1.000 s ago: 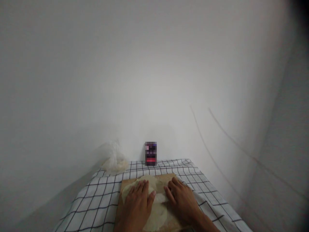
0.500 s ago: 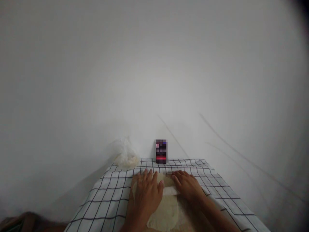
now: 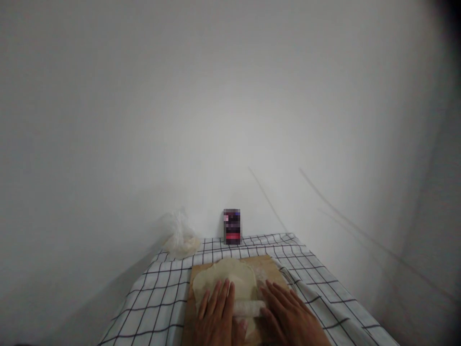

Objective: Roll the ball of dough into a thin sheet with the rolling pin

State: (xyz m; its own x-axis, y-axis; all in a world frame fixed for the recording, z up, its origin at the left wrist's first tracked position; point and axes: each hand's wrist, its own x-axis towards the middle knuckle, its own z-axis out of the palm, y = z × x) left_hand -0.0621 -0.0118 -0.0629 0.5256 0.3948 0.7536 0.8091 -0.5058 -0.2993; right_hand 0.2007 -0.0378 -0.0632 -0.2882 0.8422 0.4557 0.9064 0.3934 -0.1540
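A flat sheet of pale dough (image 3: pixel 226 277) with an uneven round edge lies on a wooden board (image 3: pixel 264 263). Across it runs a light-coloured rolling pin (image 3: pixel 248 308); only its middle stretch shows between my hands. My left hand (image 3: pixel 216 310) rests flat over the pin's left part, fingers stretched forward onto the dough. Over the pin's right end is my right hand (image 3: pixel 288 310), its fingers extended and pointing forward-left, the thumb side against the pin. Both palms hide the ends of the pin, and the near part of the dough is mostly covered.
A white cloth with black grid lines (image 3: pixel 151 293) covers the table, wrinkled at the right. A tied clear plastic bag (image 3: pixel 180 240) with pale contents sits at the back left. A phone-like dark object with a blurred screen (image 3: pixel 232 227) leans upright against the white wall (image 3: pixel 230 120).
Both hands have drawn back toward me with the rolling pin, uncovering the far part of the dough and board. The view has shifted slightly.
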